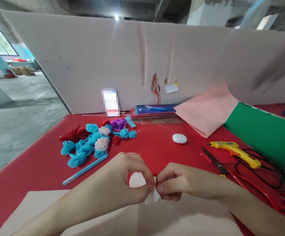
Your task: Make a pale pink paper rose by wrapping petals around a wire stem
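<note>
Near the table's front edge, my left hand [124,178] pinches a small white piece of paper [153,197] between thumb and forefinger. From the other side my right hand [175,180] grips the same piece, its fingertips meeting those of the left; much of the paper is hidden behind the fingers. A rounded white piece [136,180] shows through the gap in my left hand; whether it is joined to the held paper I cannot tell. Beneath both hands lies a large pale pink sheet [169,216] on the red tabletop [152,150].
Blue, pink, red and purple paper flowers [90,141] lie at left, beside a light-blue pen [85,169]. A white oval object [179,138] sits mid-table. Scissors [216,160], a yellow glue gun [238,153] with black cord and a green board [262,134] lie right. A pale partition [95,59] stands behind.
</note>
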Demonstrator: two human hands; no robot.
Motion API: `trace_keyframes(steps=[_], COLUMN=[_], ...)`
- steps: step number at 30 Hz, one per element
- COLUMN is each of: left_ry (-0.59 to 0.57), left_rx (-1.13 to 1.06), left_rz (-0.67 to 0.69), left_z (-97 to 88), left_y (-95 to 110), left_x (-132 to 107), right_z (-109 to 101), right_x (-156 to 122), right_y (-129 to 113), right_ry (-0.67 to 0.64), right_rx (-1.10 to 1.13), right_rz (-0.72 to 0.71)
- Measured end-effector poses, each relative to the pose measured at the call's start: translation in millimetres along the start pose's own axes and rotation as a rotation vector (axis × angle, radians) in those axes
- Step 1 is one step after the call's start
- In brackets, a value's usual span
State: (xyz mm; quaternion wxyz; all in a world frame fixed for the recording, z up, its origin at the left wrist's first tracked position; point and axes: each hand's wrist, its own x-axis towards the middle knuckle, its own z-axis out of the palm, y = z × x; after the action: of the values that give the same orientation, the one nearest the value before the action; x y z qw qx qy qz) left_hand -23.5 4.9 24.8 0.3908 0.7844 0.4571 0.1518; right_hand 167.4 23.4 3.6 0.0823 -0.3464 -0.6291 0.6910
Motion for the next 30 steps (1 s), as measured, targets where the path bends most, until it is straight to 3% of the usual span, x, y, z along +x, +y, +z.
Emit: trace_keyframes(steps=[8,12,16,18,21,23,26,30], left_ry=[-0.175,-0.172,-0.142,-0.004,0.406,0.611,0.712,0.707], left_rx=[-0.055,-0.04,-0.135,-0.203,-0.158,-0.078,0.005,0.064], left_rz=[0.039,0.003,0.016,0.036,0.19,0.331,0.461,0.551], left_z=[5.4,8.9,7.2,5.5,3.7,3.1,3.2,3.3], left_y=[-9,-12,-10,-9,-7,-5,-3,-1], left_x=[0,-2,0,2,2,1,-3,-8], right_z=[-2,-3,-2,1,8,14,22,32], right_x=[3,3,4,3,1,0,-3,-8], right_y=[5,7,7,5,2,1,0,-1], right_ry=[-0.117,-0.134,-0.124,-0.082,-0.068,-0.092,-0.111,-0.072], right_rx=[-0.069,-0.055,0.099,0.236,0.479,0.587,0.656,0.755], right_rz=[0.05,0.037,0.028,-0.041,-0.205,-0.278,-0.297,-0.271])
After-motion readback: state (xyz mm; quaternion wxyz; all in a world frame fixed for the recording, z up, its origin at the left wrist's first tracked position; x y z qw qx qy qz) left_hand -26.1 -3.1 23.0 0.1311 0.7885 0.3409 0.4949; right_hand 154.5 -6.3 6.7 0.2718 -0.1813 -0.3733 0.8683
